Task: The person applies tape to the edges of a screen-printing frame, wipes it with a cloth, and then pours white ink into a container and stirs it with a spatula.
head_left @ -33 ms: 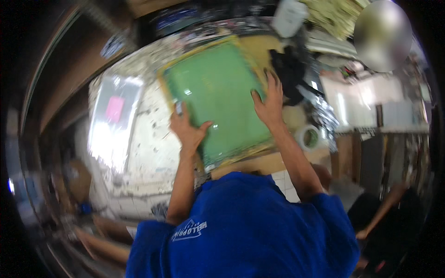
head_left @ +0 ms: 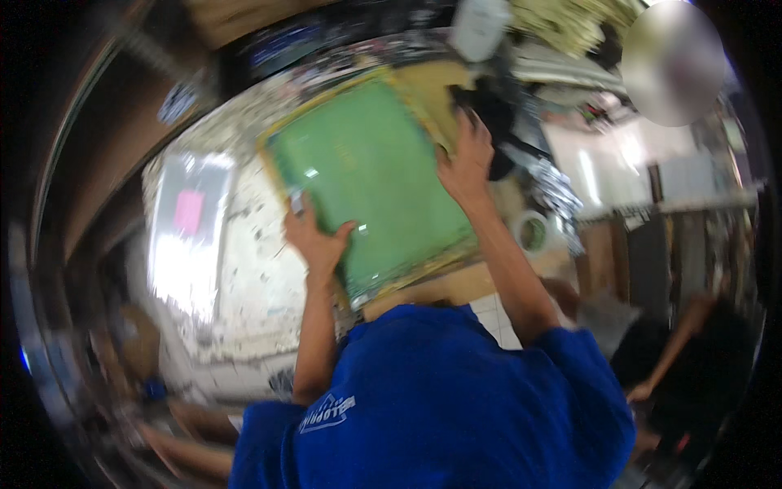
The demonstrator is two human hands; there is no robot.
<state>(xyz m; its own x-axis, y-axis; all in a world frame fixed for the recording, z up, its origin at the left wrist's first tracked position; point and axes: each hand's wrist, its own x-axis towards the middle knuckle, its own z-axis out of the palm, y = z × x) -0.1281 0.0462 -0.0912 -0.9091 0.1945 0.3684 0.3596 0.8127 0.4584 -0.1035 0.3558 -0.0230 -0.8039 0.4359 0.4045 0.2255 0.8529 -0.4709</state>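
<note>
A flat rectangular screen-printing frame (head_left: pixel 282 173) with a green mesh face and yellowish taped edges lies on the worktable before me. My left hand (head_left: pixel 316 240) rests at its left edge, thumb spread over the green surface, and something pale shows on one fingertip. At the frame's right edge is my right hand (head_left: pixel 470 167), fingers stretched away from me and thumb apart. Its fingertips reach a black cloth (head_left: pixel 497 106) beside the frame. Blur hides whether either hand presses on the frame.
On the left, a clear plastic-wrapped sheet (head_left: pixel 175 269) carries a pink note (head_left: pixel 189 212). A tape roll (head_left: pixel 533 232) and crumpled foil (head_left: pixel 555 196) lie right of my forearm. A white jug (head_left: pixel 481 31) stands behind. Another person's arm (head_left: pixel 680 350) shows at lower right.
The whole view has shifted, so the table and frame appear farther left. Against the frame, my right hand has moved slightly outward and away from me; my left hand keeps its place.
</note>
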